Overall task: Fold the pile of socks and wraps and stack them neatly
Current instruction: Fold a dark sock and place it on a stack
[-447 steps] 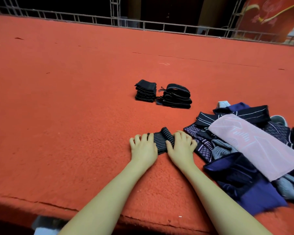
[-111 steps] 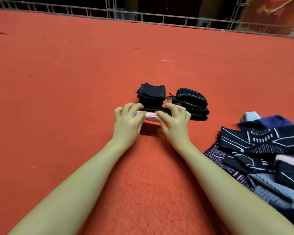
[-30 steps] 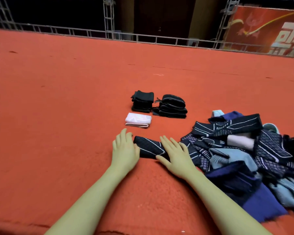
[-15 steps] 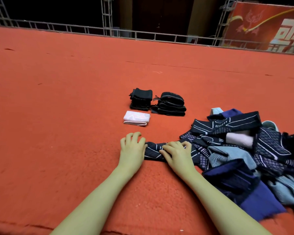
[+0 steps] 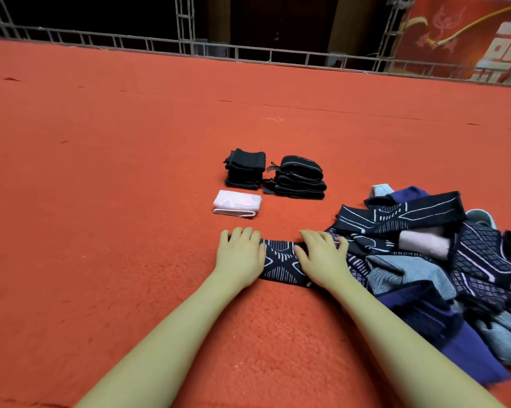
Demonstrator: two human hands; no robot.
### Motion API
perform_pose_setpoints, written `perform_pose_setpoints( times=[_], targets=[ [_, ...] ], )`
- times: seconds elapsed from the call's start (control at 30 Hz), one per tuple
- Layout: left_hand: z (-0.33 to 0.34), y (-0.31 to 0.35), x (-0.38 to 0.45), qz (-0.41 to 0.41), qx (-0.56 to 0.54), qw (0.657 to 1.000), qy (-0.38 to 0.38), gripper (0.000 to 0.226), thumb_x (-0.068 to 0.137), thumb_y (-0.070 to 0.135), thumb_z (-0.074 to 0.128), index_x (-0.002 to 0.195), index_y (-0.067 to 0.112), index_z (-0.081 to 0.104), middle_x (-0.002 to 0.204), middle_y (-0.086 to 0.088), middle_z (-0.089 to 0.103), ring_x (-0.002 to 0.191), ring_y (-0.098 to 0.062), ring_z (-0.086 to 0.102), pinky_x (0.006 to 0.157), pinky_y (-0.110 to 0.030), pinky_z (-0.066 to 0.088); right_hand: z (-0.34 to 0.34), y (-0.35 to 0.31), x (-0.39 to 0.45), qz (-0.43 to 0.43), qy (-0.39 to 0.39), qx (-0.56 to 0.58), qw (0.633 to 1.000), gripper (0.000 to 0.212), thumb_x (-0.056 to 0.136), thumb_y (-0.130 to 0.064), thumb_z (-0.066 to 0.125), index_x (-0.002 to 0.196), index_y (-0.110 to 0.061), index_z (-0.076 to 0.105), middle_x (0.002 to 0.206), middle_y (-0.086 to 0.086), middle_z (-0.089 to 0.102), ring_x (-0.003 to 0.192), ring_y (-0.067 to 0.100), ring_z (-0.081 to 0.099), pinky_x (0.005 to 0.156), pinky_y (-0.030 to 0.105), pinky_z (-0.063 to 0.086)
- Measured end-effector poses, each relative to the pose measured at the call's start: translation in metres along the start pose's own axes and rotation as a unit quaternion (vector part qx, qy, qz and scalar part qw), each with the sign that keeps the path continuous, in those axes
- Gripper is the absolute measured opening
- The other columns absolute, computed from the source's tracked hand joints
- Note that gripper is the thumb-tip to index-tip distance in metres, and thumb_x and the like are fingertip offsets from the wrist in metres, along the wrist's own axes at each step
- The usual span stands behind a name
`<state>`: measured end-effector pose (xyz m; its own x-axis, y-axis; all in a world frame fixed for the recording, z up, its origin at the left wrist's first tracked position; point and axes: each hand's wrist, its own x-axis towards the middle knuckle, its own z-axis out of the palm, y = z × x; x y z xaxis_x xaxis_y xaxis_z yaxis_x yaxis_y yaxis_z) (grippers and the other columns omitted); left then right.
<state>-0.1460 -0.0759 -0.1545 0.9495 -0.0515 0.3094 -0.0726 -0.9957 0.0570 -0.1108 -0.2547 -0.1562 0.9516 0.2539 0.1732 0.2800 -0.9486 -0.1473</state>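
Note:
A dark navy wrap [image 5: 280, 264] with white line patterns lies folded on the red carpet in front of me. My left hand [image 5: 239, 256] presses flat on its left end, and my right hand [image 5: 321, 258] presses flat on its right end, fingers stretched forward. Beyond them lies a folded pink wrap [image 5: 237, 204]. Behind it stand two stacks of folded black pieces, one on the left [image 5: 245, 172] and one on the right [image 5: 300, 181]. The unfolded pile [image 5: 431, 260] of navy, grey, purple and pink socks and wraps lies to my right, touching the wrap's right end.
The red carpet [image 5: 116, 201] spreads wide to the left and far ahead. A metal truss railing [image 5: 248, 53] borders its far edge, with a red banner [image 5: 466, 36] at the back right. The carpet's near edge runs along the bottom left.
Since a second ago the navy wrap has been folded over into a shorter band. My fingers, curled on it half a second ago, now lie flat on both ends.

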Motion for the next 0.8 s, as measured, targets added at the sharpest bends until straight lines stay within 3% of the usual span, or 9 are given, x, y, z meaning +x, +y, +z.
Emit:
perform_pose_setpoints(
  times=[0.07, 0.17, 0.33, 0.47, 0.53, 0.63, 0.7, 0.8],
  targets=[
    [0.003, 0.003, 0.011, -0.006, 0.032, 0.999, -0.041, 0.041, 0.095, 0.032, 0.029, 0.126, 0.013, 0.050, 0.130, -0.003, 0.052, 0.120, -0.026, 0.042, 0.100, -0.042, 0.023, 0.001, 0.001, 0.004, -0.003, -0.031, -0.027, 0.999, 0.046, 0.099, -0.043, 0.034, 0.140, -0.022, 0.038, 0.143, -0.006, 0.041, 0.136, 0.020, 0.026, 0.109, 0.046, 0.006],
    [-0.003, 0.002, 0.024, -0.008, 0.062, 0.993, -0.099, 0.040, 0.094, 0.031, 0.032, 0.126, 0.013, 0.048, 0.132, -0.007, 0.051, 0.122, -0.028, 0.040, 0.103, -0.043, 0.022, 0.007, 0.002, 0.005, -0.004, -0.013, -0.064, 0.998, 0.040, 0.099, -0.042, 0.034, 0.131, -0.023, 0.047, 0.136, -0.004, 0.045, 0.131, 0.023, 0.031, 0.103, 0.041, 0.008],
    [0.002, -0.006, 0.029, 0.009, 0.066, 0.992, -0.104, 0.037, 0.097, 0.036, 0.035, 0.121, 0.014, 0.051, 0.126, -0.007, 0.052, 0.118, -0.028, 0.042, 0.102, -0.041, 0.023, 0.019, 0.004, 0.003, -0.020, 0.151, 0.016, 0.988, 0.009, 0.089, -0.020, 0.062, 0.098, -0.017, 0.063, 0.105, 0.001, 0.060, 0.105, 0.031, 0.052, 0.091, 0.040, 0.017],
    [0.007, -0.012, 0.033, -0.006, 0.023, 0.998, -0.059, 0.026, 0.097, 0.034, 0.042, 0.115, 0.016, 0.049, 0.121, -0.003, 0.053, 0.114, -0.027, 0.043, 0.095, -0.039, 0.025, 0.018, 0.003, 0.012, -0.023, 0.230, 0.037, 0.972, 0.009, 0.082, -0.024, 0.057, 0.089, -0.021, 0.063, 0.102, 0.000, 0.061, 0.098, 0.027, 0.051, 0.085, 0.037, 0.021],
    [0.005, -0.013, 0.040, 0.000, 0.032, 0.999, -0.006, 0.022, 0.093, 0.030, 0.052, 0.109, 0.015, 0.055, 0.113, -0.003, 0.058, 0.106, -0.028, 0.049, 0.088, -0.039, 0.029, 0.015, 0.003, 0.020, -0.022, 0.247, 0.042, 0.968, 0.010, 0.082, -0.023, 0.057, 0.089, -0.021, 0.063, 0.104, 0.001, 0.061, 0.098, 0.026, 0.050, 0.084, 0.037, 0.021],
    [0.002, -0.012, 0.057, -0.008, 0.077, 0.994, 0.074, 0.029, 0.060, 0.018, 0.084, 0.081, 0.013, 0.064, 0.079, -0.006, 0.062, 0.074, -0.030, 0.057, 0.072, -0.039, 0.032, 0.012, 0.005, 0.035, -0.005, 0.234, 0.039, 0.971, 0.013, 0.082, -0.014, 0.067, 0.094, -0.018, 0.065, 0.111, 0.005, 0.062, 0.101, 0.033, 0.056, 0.084, 0.038, 0.020],
    [0.004, -0.010, 0.063, -0.028, 0.062, 0.994, 0.088, 0.034, 0.054, 0.011, 0.083, 0.083, 0.011, 0.065, 0.085, -0.008, 0.062, 0.077, -0.031, 0.058, 0.071, -0.039, 0.031, 0.011, 0.004, 0.042, 0.018, 0.204, 0.035, 0.978, 0.028, 0.083, -0.014, 0.069, 0.110, -0.017, 0.065, 0.123, 0.008, 0.060, 0.110, 0.033, 0.055, 0.088, 0.038, 0.019],
    [0.014, 0.000, 0.057, -0.001, -0.019, 0.996, 0.086, 0.036, 0.075, 0.028, 0.056, 0.106, 0.012, 0.066, 0.118, -0.012, 0.062, 0.104, -0.033, 0.057, 0.083, -0.040, 0.039, 0.011, 0.007, 0.043, 0.037, 0.162, 0.035, 0.985, 0.043, 0.090, -0.025, 0.059, 0.132, -0.019, 0.055, 0.139, 0.009, 0.050, 0.124, 0.030, 0.047, 0.094, 0.040, 0.016]
  ],
)
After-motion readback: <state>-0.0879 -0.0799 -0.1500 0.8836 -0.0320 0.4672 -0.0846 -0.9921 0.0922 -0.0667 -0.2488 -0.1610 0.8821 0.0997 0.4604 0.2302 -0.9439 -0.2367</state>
